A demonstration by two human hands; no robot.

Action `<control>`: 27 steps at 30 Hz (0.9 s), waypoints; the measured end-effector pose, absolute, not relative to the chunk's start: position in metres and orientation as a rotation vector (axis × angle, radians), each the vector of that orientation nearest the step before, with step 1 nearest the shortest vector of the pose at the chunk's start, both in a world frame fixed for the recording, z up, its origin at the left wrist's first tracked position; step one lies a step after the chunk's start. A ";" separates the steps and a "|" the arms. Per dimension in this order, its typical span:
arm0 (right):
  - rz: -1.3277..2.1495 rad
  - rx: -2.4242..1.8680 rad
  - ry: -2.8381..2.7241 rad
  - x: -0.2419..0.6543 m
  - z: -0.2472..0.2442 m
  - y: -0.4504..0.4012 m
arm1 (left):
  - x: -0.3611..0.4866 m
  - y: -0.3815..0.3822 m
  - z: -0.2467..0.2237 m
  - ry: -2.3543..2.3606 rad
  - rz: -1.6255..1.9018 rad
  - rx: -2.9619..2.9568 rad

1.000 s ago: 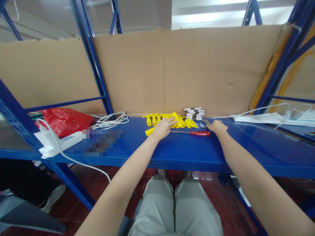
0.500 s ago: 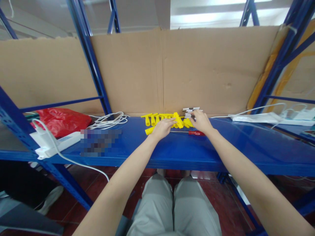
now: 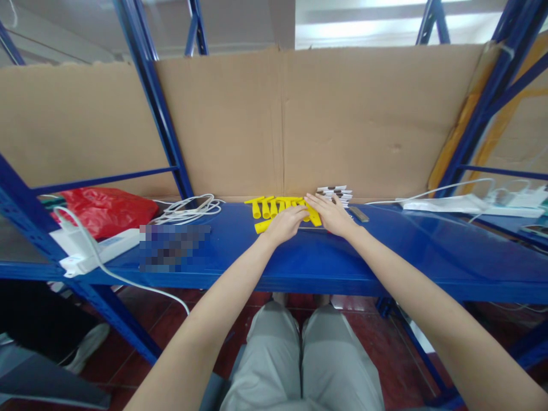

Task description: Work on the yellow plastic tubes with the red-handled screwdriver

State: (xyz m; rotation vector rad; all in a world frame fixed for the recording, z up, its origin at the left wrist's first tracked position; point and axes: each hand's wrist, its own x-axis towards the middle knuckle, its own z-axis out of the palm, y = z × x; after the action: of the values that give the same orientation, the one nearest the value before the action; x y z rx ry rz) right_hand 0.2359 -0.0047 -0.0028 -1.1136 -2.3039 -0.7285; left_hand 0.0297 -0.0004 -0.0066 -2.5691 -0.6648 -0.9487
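Observation:
My left hand [image 3: 285, 224] has its fingers curled at the lower end of a yellow T-shaped plastic piece [image 3: 314, 213]. My right hand [image 3: 333, 217] reaches in from the other side, its fingers laid over the top of that same piece, one finger raised. Further yellow T-shaped pieces [image 3: 266, 210] stand in a row behind my left hand, and another yellow piece [image 3: 261, 227] lies beside it. A thin metal shaft [image 3: 311, 229] shows between the hands; my right hand hides its red handle.
Behind my right hand lies a stack of white-and-dark strips [image 3: 342, 195], with a small grey bar [image 3: 358, 214] beside it. Cardboard [image 3: 342, 120] backs the blue shelf [image 3: 299, 262]. Left are a red bag [image 3: 107, 211], coiled white cable [image 3: 192, 210] and power strip [image 3: 103, 251].
My right hand has moved left from the white strips onto the yellow piece, uncovering the grey bar and covering the red handle. My left hand has barely moved.

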 end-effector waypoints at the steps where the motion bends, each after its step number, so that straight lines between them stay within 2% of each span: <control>1: -0.746 -1.114 -2.297 0.236 -0.003 -0.004 | 0.030 -0.001 -0.006 -0.667 -0.940 -2.570; 27: -0.771 -1.041 -2.369 0.237 0.003 -0.008 | 0.028 0.003 -0.010 -0.698 -0.849 -2.579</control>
State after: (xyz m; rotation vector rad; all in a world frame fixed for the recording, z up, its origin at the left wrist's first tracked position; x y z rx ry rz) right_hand 0.2373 -0.0082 0.0028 -1.0411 -2.3688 -0.7713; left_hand 0.0277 0.0028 -0.0098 -2.5786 -0.6978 -0.8491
